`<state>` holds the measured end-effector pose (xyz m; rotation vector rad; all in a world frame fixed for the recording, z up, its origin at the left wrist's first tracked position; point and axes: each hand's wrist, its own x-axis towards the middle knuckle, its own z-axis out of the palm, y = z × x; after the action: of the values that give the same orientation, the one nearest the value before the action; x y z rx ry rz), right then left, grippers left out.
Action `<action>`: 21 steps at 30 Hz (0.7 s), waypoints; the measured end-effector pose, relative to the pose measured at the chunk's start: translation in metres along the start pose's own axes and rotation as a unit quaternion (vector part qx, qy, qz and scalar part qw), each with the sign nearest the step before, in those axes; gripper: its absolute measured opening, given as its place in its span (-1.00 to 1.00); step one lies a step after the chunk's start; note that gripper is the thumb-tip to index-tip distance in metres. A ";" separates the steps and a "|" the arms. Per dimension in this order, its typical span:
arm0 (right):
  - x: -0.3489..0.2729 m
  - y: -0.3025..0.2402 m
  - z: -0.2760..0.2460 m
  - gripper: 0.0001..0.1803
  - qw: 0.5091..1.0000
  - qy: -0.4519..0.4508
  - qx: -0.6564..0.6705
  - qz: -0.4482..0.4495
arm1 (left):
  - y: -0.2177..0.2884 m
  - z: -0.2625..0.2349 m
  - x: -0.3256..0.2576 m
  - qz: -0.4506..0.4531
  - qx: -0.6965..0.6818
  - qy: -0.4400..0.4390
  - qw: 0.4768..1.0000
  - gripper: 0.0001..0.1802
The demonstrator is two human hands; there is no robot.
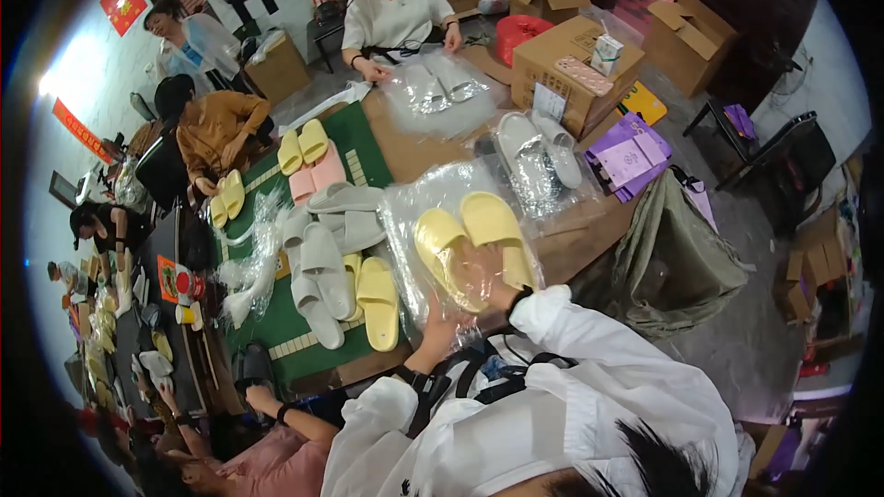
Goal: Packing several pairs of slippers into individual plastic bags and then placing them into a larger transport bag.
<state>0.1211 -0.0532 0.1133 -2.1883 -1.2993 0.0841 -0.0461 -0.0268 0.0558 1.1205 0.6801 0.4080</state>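
Note:
In front of me, a pair of yellow slippers lies side by side, soles down, on a clear plastic bag. My right hand grips the slippers near their heels, its fingers between the two. At the bag's near edge, just left of a heel, my left hand holds the plastic; its fingertips are partly hidden. Left of the bag lie grey slippers and another yellow pair. Whether the slippers are inside or on top of the bag is hard to tell.
Bagged white slippers lie beyond, near a cardboard box and purple bags. A grey-green sack stands at the right. Crumpled plastic and pink slippers lie on the green tabletop. Co-workers sit across and at left.

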 end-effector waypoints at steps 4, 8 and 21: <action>0.047 0.023 0.017 -0.66 0.999 -0.014 0.023 -0.045 | 0.032 0.033 0.007 -0.310 -0.119 -0.076 0.940 -0.35; 0.057 0.029 -0.023 -0.69 0.938 -0.336 -0.054 -0.064 | 0.035 0.049 0.026 -0.209 -0.196 -0.093 0.954 -0.38; -0.047 0.153 -0.103 -0.31 0.484 -0.312 0.733 0.362 | 0.082 0.177 0.059 -0.116 -0.198 -0.057 0.972 -0.40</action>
<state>0.2515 -0.1919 0.1088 -0.8175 -0.0161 1.7184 0.1209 -0.0789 0.1613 0.6712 0.5878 0.2621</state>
